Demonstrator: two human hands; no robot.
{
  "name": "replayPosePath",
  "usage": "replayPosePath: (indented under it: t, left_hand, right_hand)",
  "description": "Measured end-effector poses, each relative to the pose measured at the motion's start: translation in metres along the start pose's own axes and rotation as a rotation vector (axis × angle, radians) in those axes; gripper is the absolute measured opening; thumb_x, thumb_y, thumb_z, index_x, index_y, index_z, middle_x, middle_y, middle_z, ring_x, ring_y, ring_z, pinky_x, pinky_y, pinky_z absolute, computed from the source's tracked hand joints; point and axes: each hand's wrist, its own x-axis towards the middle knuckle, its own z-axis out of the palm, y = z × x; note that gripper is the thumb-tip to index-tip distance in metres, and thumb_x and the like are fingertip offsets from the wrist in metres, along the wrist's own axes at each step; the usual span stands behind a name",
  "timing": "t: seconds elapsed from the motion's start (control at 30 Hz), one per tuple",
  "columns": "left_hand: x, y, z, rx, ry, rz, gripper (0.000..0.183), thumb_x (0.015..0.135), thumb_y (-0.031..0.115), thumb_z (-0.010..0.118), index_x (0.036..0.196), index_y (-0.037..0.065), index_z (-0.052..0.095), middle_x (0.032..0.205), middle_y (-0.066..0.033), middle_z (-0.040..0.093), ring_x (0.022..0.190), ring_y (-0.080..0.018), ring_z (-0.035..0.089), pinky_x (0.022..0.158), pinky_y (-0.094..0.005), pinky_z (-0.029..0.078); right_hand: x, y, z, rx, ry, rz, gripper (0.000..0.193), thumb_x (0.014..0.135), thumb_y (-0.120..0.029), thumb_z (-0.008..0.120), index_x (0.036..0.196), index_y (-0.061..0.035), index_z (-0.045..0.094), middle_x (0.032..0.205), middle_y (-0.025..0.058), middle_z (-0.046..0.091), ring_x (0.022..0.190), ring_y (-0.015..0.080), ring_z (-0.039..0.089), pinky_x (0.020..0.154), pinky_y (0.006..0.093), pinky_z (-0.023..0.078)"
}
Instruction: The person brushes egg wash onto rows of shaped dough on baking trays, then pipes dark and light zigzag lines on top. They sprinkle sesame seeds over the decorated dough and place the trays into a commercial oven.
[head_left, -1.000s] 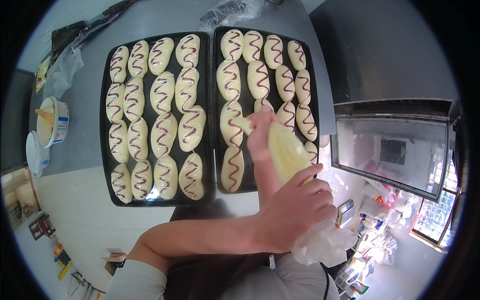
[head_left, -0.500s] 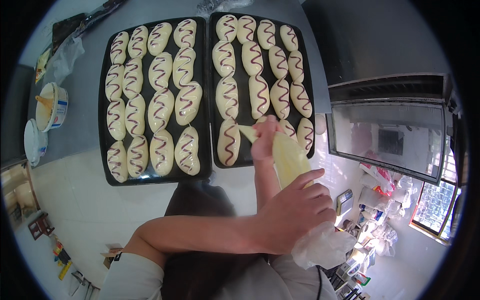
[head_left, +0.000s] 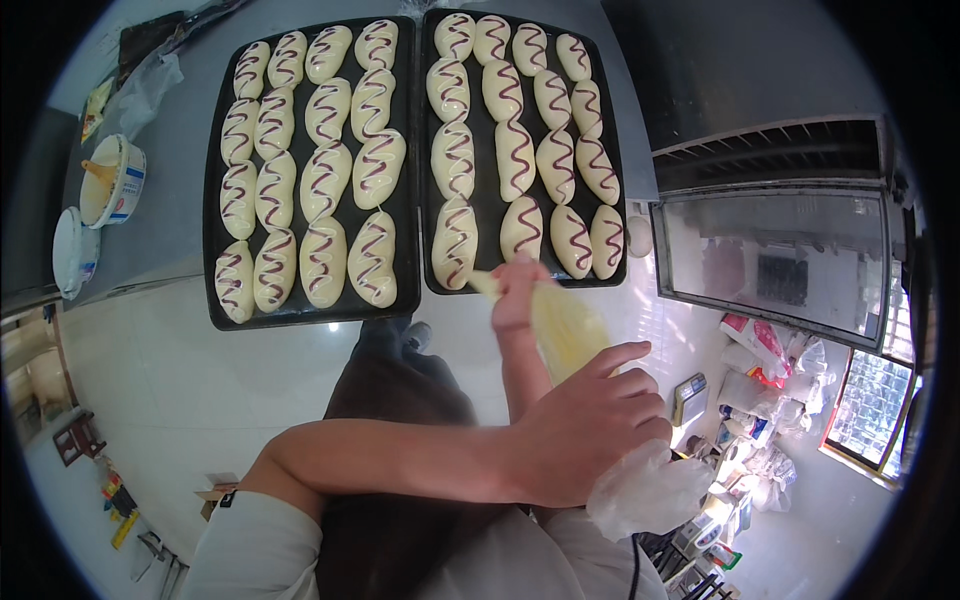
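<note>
My left hand [head_left: 595,430] reaches across from the left, closed on the rear of a piping bag [head_left: 570,325] filled with pale yellow cream. The bag's twisted clear end [head_left: 650,490] hangs below that hand. Further forward, my right hand [head_left: 517,290] is closed around the bag near its tip. The tip touches or hovers just by the near end of a dough roll [head_left: 456,240], at the front left of the right black tray [head_left: 490,230]. Purple zigzags mark the rolls in this tray; pale lines also cross those in its left column. The left black tray [head_left: 338,225] holds rolls with both.
Both trays lie on a grey table [head_left: 160,240]. At its left edge stand a white tub [head_left: 128,190] with a wooden-handled tool and a white lid [head_left: 75,255]. Right of the trays is a glass-fronted cabinet [head_left: 770,265]. Bags and supplies [head_left: 760,400] crowd the lower right.
Both trays appear higher in view. My right hand and the bag tip have moved to the near end of the front-left roll, where pale lines now show over the purple.
</note>
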Motion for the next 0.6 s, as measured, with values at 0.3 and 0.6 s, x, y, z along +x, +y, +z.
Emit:
replayPosePath:
  t: [0.3,0.6]
  left_hand:
    - [0.037,-0.016,-0.011,-0.031,0.015,0.049,0.018,0.089,0.027,0.068,0.091,0.009,0.063,0.097,-0.0046,0.062,0.109,-0.0237,0.061,0.117,-0.0515,0.035]
    - [0.169,-0.137,-0.086,0.204,0.239,0.088,0.021,0.083,0.026,0.071,0.093,0.01,0.063,0.098,-0.0058,0.061,0.112,-0.026,0.059,0.114,-0.05,0.038]
  right_hand:
    - [0.063,0.005,-0.019,0.769,0.004,-0.053,0.02,0.103,-0.016,0.059,0.086,-0.0096,0.05,0.072,0.0039,0.049,0.076,0.0203,0.054,0.094,0.0454,0.05]
    - [0.31,-0.103,0.071,0.854,-0.016,-0.139,0.032,0.105,-0.021,0.058,0.079,-0.0071,0.046,0.071,0.008,0.053,0.073,0.0245,0.06,0.089,0.0438,0.054]
